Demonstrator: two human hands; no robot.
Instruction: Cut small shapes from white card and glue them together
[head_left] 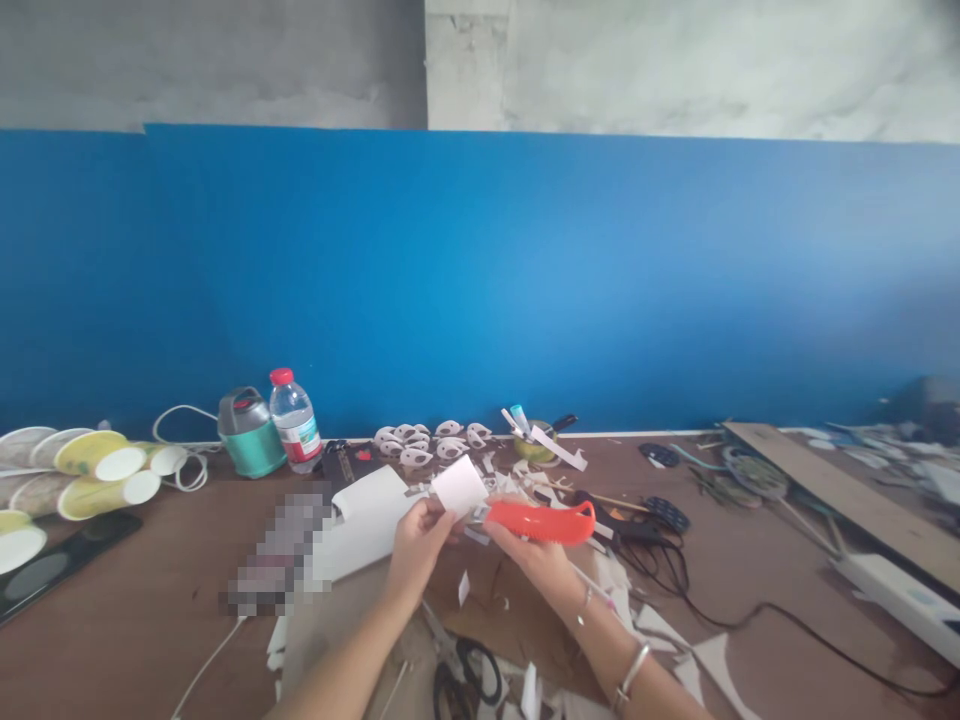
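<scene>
My left hand [420, 540] pinches a small white card piece [459, 486] held up above the brown table [135, 620]. My right hand [525, 552] is closed on an orange-handled cutter [544, 522], its tip pointing left toward the card. Both hands hover over white paper scraps [660, 630] and a larger white sheet [364, 520]. Black-handled scissors [465, 675] lie on the table just below my hands.
A water bottle [295, 420] and teal jug [250, 432] stand at the blue wall. Yellow paper cups [97, 470] lie at left. White cut-out shapes [427, 442], a pen pot [534, 440], black cables [750, 615], a wooden plank [847, 500] and power strip [900, 590] lie around.
</scene>
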